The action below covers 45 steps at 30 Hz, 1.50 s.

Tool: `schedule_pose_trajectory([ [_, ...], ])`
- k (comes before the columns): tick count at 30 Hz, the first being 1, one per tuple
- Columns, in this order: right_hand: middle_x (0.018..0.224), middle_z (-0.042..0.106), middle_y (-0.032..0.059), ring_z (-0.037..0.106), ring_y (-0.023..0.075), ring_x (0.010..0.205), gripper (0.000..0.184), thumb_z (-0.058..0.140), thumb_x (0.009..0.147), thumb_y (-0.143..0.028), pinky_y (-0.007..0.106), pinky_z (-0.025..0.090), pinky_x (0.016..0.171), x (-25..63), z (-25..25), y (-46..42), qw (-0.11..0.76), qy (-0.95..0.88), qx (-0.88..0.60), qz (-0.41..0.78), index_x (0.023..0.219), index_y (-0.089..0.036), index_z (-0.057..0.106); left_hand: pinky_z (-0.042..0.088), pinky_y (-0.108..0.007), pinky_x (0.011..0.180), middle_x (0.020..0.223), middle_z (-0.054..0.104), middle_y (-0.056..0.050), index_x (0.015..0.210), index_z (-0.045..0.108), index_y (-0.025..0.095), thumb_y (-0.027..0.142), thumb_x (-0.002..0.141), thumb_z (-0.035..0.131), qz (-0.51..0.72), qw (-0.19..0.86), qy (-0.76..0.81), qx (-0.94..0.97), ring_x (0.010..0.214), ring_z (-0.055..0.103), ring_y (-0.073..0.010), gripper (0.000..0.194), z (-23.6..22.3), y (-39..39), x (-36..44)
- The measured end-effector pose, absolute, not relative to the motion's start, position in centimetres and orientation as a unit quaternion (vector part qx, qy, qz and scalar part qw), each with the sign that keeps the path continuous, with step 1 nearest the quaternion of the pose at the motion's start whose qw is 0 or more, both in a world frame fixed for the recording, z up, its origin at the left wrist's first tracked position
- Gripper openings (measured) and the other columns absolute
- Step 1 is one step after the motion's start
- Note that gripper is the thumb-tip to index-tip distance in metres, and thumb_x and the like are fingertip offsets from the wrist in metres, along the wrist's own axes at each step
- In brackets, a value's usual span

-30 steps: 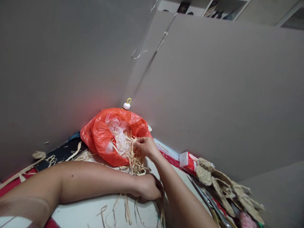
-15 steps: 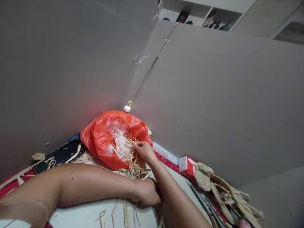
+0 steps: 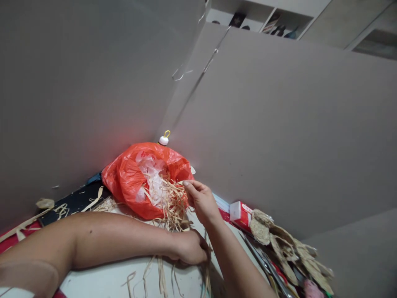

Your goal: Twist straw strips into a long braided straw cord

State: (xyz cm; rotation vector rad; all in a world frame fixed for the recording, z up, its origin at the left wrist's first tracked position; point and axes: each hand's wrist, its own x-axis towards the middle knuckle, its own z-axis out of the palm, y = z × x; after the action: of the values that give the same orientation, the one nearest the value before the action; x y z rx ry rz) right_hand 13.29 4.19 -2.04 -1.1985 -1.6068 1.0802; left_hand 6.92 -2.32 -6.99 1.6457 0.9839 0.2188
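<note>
My right hand (image 3: 201, 200) is closed in a pinch on the end of a pale straw strip (image 3: 179, 182), at the right side of an orange plastic bag (image 3: 124, 182). The strip leads back to a tangle of dry straw strips (image 3: 175, 205) spilling from the bag's mouth. Lower down, my left hand (image 3: 192, 248) is curled shut over the white tabletop (image 3: 102, 277). Straw strands (image 3: 207, 273) show above and below its fingertips, though its palm is hidden. Crumpled whitish plastic (image 3: 153, 169) lines the bag's opening.
A white-capped bottle (image 3: 163, 140) with a yellow loop stands behind the bag, near the wall corner. Along the right edge lie a red-and-white box (image 3: 240, 214), woven straw pieces (image 3: 287, 248) and metal scissors-like tools (image 3: 266, 269). A dark board (image 3: 76, 203) with straw scraps is at left.
My right hand has drawn away from the straw tangle to the right, with a strip stretched from its fingertips. My left hand stays nearly in place. The view has shifted slightly.
</note>
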Motion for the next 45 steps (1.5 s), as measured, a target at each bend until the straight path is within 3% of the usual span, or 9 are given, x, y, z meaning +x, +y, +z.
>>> schedule_pose_trajectory([
  [5, 0.074, 0.062, 0.0018, 0.032, 0.0046, 0.044, 0.023, 0.07, 0.064, -0.033, 0.019, 0.019, 0.039, 15.3, -0.8, 1.7, 0.452, -0.531, -0.457, 0.552, 0.079, -0.017, 0.061, 0.029, -0.023, 0.044, 0.044, 0.039, 0.005, 0.074, 0.065, 0.015, 0.024, 0.068, 0.05, 0.132, 0.556, 0.404, 0.714, 0.038, 0.032, -0.0085, 0.019, -8.0, -2.1, 7.4],
  [10, 0.066, 0.048, -0.0039, 0.027, 0.0032, 0.045, 0.028, 0.06, 0.057, -0.012, 0.016, 0.014, 0.039, 17.7, -1.1, -0.1, 0.473, -0.467, -0.474, 0.578, 0.083, -0.017, 0.067, 0.025, -0.022, 0.044, 0.045, 0.037, 0.005, 0.066, 0.057, 0.016, 0.024, 0.071, 0.05, 0.165, 0.581, 0.367, 0.708, 0.041, 0.029, -0.0078, 0.012, -8.2, -2.1, 7.4],
  [18, 0.051, 0.025, -0.0103, 0.017, 0.0047, 0.041, 0.023, 0.066, 0.07, -0.037, 0.018, 0.011, 0.038, 17.1, -1.0, 0.5, 0.516, -0.505, -0.495, 0.483, 0.08, -0.016, 0.063, 0.024, -0.021, 0.041, 0.043, 0.037, 0.006, 0.077, 0.064, 0.016, 0.025, 0.072, 0.049, 0.131, 0.587, 0.392, 0.697, 0.036, 0.03, -0.0075, 0.019, -7.4, -2.3, 7.1],
  [21, 0.052, 0.035, -0.0085, 0.027, 0.0064, 0.042, 0.024, 0.062, 0.074, -0.041, 0.018, 0.023, 0.039, 14.0, 0.3, 1.6, 0.551, -0.54, -0.456, 0.444, 0.084, -0.02, 0.062, 0.028, -0.022, 0.041, 0.047, 0.044, 0.005, 0.086, 0.068, 0.016, 0.028, 0.071, 0.05, 0.107, 0.56, 0.412, 0.711, 0.035, 0.032, -0.0076, 0.026, -7.1, -2.3, 7.1],
  [26, 0.09, 0.065, 0.0053, 0.057, 0.0164, 0.078, 0.025, 0.057, 0.079, -0.038, 0.028, 0.044, 0.07, 11.9, 1.5, 3.3, 0.349, -0.759, -0.475, 0.277, 0.094, -0.02, 0.065, 0.033, -0.024, 0.046, 0.057, 0.054, 0.001, 0.08, 0.069, 0.014, 0.026, 0.071, 0.047, 0.141, 0.545, 0.409, 0.718, 0.04, 0.036, -0.0085, 0.026, -7.2, -2.3, 7.1],
  [33, 0.07, 0.065, 0.0015, 0.057, 0.0174, 0.061, 0.058, 0.069, 0.067, -0.047, 0.026, 0.039, 0.056, 15.7, -2.7, 1.9, 0.124, -0.772, -0.581, 0.226, 0.117, -0.02, 0.058, 0.042, -0.027, 0.064, 0.089, 0.066, -0.008, 0.098, 0.068, 0.014, 0.017, 0.071, 0.047, 0.111, 0.464, 0.365, 0.799, 0.066, 0.054, -0.0158, 0.034, -8.3, -1.4, 8.1],
  [36, 0.057, 0.057, -0.0021, 0.049, 0.0129, 0.053, 0.02, 0.064, 0.07, -0.035, 0.022, 0.035, 0.05, 15.2, -3.1, 2.0, 0.153, -0.775, -0.547, 0.275, 0.078, -0.017, 0.065, 0.042, -0.026, 0.063, 0.088, 0.066, -0.008, 0.096, 0.068, 0.014, 0.016, 0.071, 0.047, 0.101, 0.455, 0.366, 0.805, 0.064, 0.054, -0.0153, 0.033, -8.4, -1.3, 8.2],
  [38, 0.054, 0.053, -0.0022, 0.046, 0.0112, 0.05, 0.022, 0.055, 0.077, -0.034, 0.022, 0.034, 0.048, 14.5, -1.9, 2.6, 0.191, -0.772, -0.533, 0.289, 0.065, -0.016, 0.059, 0.04, -0.025, 0.054, 0.077, 0.065, -0.005, 0.092, 0.069, 0.015, 0.018, 0.072, 0.046, 0.109, 0.486, 0.375, 0.782, 0.053, 0.051, -0.0128, 0.031, -8.3, -1.5, 8.0],
  [45, 0.072, 0.062, 0.0031, 0.051, 0.0137, 0.061, 0.017, 0.054, 0.079, -0.027, 0.025, 0.04, 0.058, 11.5, 3.7, 5.8, 0.435, -0.763, -0.473, 0.068, 0.088, -0.016, 0.065, 0.023, -0.023, 0.038, 0.044, 0.037, 0.006, 0.075, 0.067, 0.016, 0.02, 0.067, 0.05, 0.141, 0.593, 0.406, 0.681, 0.033, 0.029, -0.0069, 0.019, -7.8, -2.3, 7.3],
])
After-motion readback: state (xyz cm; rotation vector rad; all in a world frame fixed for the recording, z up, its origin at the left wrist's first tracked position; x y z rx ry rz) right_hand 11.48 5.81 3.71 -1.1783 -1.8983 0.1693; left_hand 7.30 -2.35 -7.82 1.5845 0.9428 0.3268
